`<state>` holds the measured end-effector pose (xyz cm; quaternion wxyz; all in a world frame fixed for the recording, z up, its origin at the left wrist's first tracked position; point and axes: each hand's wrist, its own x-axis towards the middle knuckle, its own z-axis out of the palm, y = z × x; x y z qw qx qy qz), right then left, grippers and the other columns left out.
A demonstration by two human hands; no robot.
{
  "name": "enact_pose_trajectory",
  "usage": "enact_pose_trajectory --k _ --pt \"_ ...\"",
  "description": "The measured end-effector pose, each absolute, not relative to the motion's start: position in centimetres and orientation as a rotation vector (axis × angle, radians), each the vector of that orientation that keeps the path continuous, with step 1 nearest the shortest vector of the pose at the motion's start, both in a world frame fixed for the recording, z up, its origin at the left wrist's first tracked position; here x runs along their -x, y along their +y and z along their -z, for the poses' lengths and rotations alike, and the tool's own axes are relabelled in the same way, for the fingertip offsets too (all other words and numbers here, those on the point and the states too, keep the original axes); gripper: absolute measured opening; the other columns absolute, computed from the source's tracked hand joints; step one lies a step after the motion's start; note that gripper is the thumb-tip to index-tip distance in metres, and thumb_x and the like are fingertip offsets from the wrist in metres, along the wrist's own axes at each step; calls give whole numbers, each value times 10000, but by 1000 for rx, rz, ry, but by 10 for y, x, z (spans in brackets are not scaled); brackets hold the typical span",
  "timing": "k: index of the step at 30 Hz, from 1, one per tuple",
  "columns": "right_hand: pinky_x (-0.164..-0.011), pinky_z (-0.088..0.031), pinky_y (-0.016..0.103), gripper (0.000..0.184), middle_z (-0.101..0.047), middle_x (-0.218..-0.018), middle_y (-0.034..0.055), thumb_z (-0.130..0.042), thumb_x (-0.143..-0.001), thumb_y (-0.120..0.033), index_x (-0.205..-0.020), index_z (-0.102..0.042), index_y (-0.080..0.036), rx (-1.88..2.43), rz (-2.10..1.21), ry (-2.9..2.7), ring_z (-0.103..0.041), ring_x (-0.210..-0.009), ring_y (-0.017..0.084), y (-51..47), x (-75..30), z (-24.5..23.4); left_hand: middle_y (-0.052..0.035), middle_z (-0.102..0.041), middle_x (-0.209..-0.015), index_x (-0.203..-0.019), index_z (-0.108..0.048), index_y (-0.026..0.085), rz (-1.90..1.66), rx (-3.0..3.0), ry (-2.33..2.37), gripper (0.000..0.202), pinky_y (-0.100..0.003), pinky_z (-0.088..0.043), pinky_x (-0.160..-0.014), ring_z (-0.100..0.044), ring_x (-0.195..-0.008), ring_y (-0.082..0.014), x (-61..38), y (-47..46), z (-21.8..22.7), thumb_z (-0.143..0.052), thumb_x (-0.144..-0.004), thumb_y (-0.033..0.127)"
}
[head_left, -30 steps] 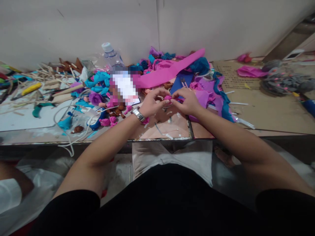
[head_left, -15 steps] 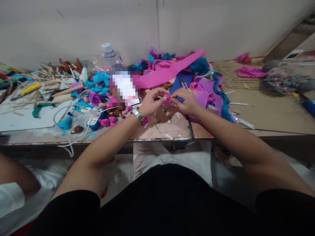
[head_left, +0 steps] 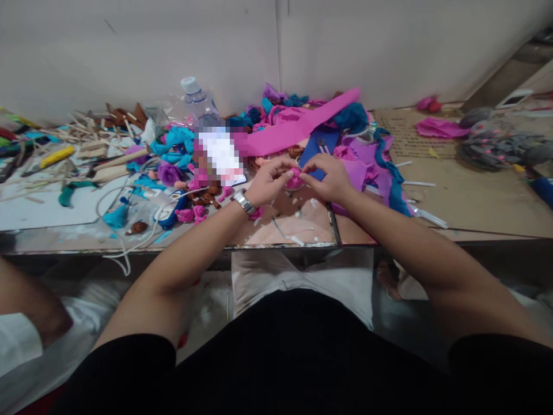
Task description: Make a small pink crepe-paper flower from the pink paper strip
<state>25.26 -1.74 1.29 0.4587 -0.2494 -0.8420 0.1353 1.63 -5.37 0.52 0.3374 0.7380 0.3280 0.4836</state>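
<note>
A small crumpled piece of pink crepe paper (head_left: 294, 180) is pinched between my two hands, just above the bench. My left hand (head_left: 270, 181), with a metal watch (head_left: 243, 202) on its wrist, closes thumb and fingers on its left side. My right hand (head_left: 328, 177) grips its right side with thumb and forefinger. Part of a round pale rim shows under the paper, and I cannot tell what it belongs to. Behind my hands lie a long pink paper strip (head_left: 285, 135) and a dark blue sheet (head_left: 317, 151).
A phone (head_left: 222, 153), a water bottle (head_left: 199, 101) and a white cable (head_left: 125, 242) are on the left. Further left are wooden sticks (head_left: 93, 138) and a yellow-handled tool (head_left: 57, 155). Cardboard (head_left: 466, 190) covers the right side. Another person's leg (head_left: 30, 300) shows at lower left.
Both hands stay at nearly the same spot, fingers shifting slightly on the pink paper. The view has moved very little.
</note>
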Motion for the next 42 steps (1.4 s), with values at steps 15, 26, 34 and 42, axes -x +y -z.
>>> enact_pose_trajectory --k 15,26,34,42 --pt "-836 -537 429 488 -783 -897 62 -683 -1014 -720 -915 -734 -244 582 -375 -2074 -681 -837 249 -20 -251 -14 -90 -698 -1195 -1215 -619 221 -1241 -2081 883 397 -290 -602 -824 -722 -983 -160 -23 -66 -10 -645 -1077 593" --pt "-850 -519 445 491 -791 -875 64 -641 -1037 -705 -892 -749 -248 579 -339 -2093 -689 -840 259 -20 -252 -16 -109 -723 -1260 -1248 -662 220 -1232 -2137 909 408 -314 -605 -878 -737 -1084 -193 -19 -64 -10 -614 -1090 593" --pt "-843 -520 458 492 -781 -858 69 -640 -1019 -717 -855 -726 -261 631 -362 -2092 -683 -836 266 -23 -252 -17 -106 -747 -1239 -1209 -699 225 -1252 -2156 948 369 -373 -603 -937 -721 -1109 -225 -20 -64 -11 -624 -1079 561" --pt "-866 -523 456 459 -779 -862 69 -644 -1026 -676 -838 -694 -260 639 -366 -2130 -679 -848 263 -22 -252 -17 -94 -778 -1161 -1183 -705 213 -1185 -2249 1052 405 -379 -588 -927 -727 -1019 -220 -19 -67 -14 -587 -1080 586"
